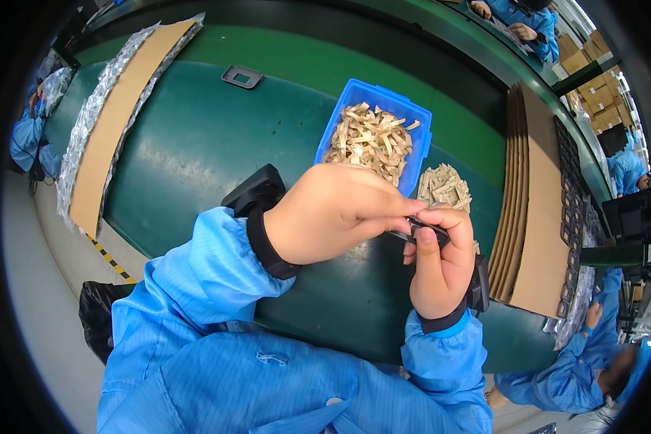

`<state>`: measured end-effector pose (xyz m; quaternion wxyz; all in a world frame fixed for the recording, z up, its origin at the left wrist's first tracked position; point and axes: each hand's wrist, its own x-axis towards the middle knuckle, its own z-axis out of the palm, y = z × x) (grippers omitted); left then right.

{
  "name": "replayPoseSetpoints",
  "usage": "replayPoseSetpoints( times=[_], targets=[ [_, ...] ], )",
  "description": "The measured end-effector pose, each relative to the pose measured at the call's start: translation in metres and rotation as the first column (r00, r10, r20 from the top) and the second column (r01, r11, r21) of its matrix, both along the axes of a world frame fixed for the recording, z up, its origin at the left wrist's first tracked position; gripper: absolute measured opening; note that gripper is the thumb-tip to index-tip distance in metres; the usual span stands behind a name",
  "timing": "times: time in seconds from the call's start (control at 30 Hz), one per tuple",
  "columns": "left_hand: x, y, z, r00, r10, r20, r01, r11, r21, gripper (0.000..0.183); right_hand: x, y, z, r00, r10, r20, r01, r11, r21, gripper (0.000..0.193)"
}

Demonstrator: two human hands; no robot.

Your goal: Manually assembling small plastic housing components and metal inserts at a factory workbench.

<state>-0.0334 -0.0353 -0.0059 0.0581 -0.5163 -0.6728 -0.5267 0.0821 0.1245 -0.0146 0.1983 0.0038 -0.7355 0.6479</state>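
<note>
Over the green worktable, both my hands meet at a small black part (432, 232), flat and frame-like, mostly covered by fingers. My left hand (343, 211) pinches its left end between thumb and forefinger. Around its right end, my right hand (441, 262) is closed, the thumb lying on top. Just beyond my left hand stands a blue plastic bin (425, 137) filled with short tan strips (372, 137). Beside the bin's right side lies a loose pile of similar tan pieces (445, 186). Both wrists wear black bands carrying black boxes.
A grey rectangular frame (243, 77) lies at the table's far side. Cardboard with plastic wrap (126, 119) runs along the left. At right stand stacked cardboard sheets (535, 210) and a row of black frames (570, 195). Co-workers in blue sit nearby, one at lower right (571, 369).
</note>
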Motion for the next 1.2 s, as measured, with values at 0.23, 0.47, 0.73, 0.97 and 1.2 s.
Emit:
replayPoseSetpoints(
  times=[0.23, 0.47, 0.73, 0.97, 1.2],
  targets=[
    [0.003, 0.000, -0.002, 0.982, 0.050, -0.179, -0.038, 0.997, 0.071, 0.033, 0.004, -0.003, -0.001, 0.991, -0.082, -0.108, 0.083, 0.997, -0.003, 0.008],
    [0.017, 0.002, 0.007, 0.995, 0.091, -0.046, -0.097, 0.985, -0.142, 0.019, 0.004, 0.006, 0.011, 0.974, -0.038, 0.223, 0.113, 0.936, -0.334, 0.023],
    [0.012, -0.002, 0.006, 0.938, 0.139, 0.318, -0.045, 0.957, -0.285, 0.004, 0.000, 0.009, 0.010, 0.940, 0.223, 0.259, 0.026, 0.709, -0.705, 0.037],
    [0.010, 0.006, 0.001, 0.987, 0.139, 0.078, -0.117, 0.965, -0.236, 0.025, 0.006, 0.006, 0.001, 0.937, 0.270, 0.221, -0.045, 0.721, -0.692, 0.030],
    [0.012, 0.000, 0.016, 0.965, 0.155, -0.211, -0.213, 0.934, -0.288, 0.032, -0.003, -0.004, -0.003, 0.909, 0.341, 0.240, -0.139, 0.790, -0.597, 0.022]
  ],
)
